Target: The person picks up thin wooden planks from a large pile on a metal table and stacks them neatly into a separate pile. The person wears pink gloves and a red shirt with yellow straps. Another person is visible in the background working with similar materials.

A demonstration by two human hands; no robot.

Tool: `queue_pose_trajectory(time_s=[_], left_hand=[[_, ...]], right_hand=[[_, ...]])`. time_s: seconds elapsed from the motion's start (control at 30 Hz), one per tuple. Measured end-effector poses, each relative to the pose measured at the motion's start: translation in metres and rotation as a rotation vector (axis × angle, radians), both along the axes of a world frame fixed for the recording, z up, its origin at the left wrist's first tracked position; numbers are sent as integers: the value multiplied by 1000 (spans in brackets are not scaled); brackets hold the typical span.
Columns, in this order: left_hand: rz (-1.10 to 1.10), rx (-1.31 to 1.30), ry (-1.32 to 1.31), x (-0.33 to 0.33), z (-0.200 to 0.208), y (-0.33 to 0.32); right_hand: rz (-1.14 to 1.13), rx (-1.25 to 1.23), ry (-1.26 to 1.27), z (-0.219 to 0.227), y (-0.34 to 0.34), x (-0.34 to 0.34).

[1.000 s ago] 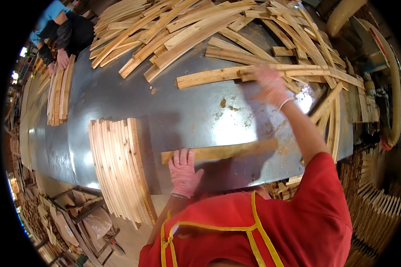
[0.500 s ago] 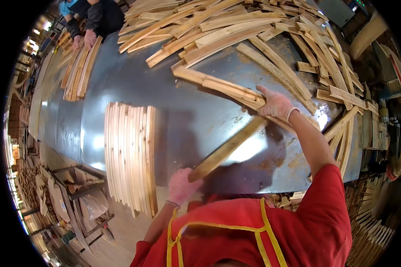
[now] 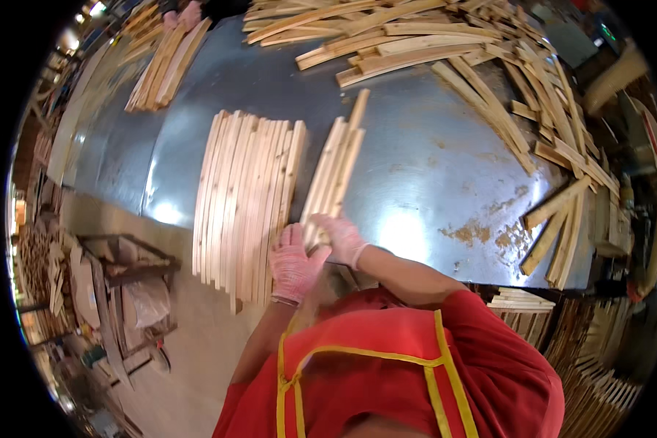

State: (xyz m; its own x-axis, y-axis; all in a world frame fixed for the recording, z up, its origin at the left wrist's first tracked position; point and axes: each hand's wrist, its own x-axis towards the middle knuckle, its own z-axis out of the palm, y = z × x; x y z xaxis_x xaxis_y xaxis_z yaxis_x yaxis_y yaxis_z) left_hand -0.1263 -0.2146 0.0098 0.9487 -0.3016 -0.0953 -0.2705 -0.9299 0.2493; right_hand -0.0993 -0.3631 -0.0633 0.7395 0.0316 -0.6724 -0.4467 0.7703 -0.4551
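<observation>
A row of upright-edged wooden slats (image 3: 244,197) lies side by side at the table's near edge, left of centre. Just right of it, across a narrow gap, is a small bundle of wooden slats (image 3: 333,169) with uneven far ends. My right hand (image 3: 341,239), in a pale pinkish work glove, is closed around the near end of that bundle. Gloved alike, my left hand (image 3: 296,269) lies between the row and the bundle, its fingers extended and thumb apart, close to the near ends of both. Its palm side is hidden.
Loose slats lie in a large heap (image 3: 416,44) at the back and right of the metal table (image 3: 409,153). A co-worker's gloved hand (image 3: 190,14) touches another bundle (image 3: 169,66) at far left. A metal-framed stand (image 3: 117,292) stands left of me.
My right hand has brought slats from the middle of the table leftward and near, beside the row. My left hand, which held one slat, is now opened beside them. The view has shifted.
</observation>
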Motion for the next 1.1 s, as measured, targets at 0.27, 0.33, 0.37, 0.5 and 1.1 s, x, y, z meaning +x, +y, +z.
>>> queue_pose_trajectory(time_s=[0.27,0.33,0.37,0.5,1.1], left_hand=[[51,292,-83,19,-20,-22],[103,281,-73,16,-11,-27],[132,279,-63,16,-11,-30],[62,267,-142,18,-30,-21],[106,189,-98,17,-30,-9]], right_hand=[[889,-1064,-425,49,-139,44],[766,-1163,-275,67,-224,55],[812,-1340,-87,88,-265,68],[505,-1960,294,68,-464,71],[-62,-534,-178,52,-256,-19]])
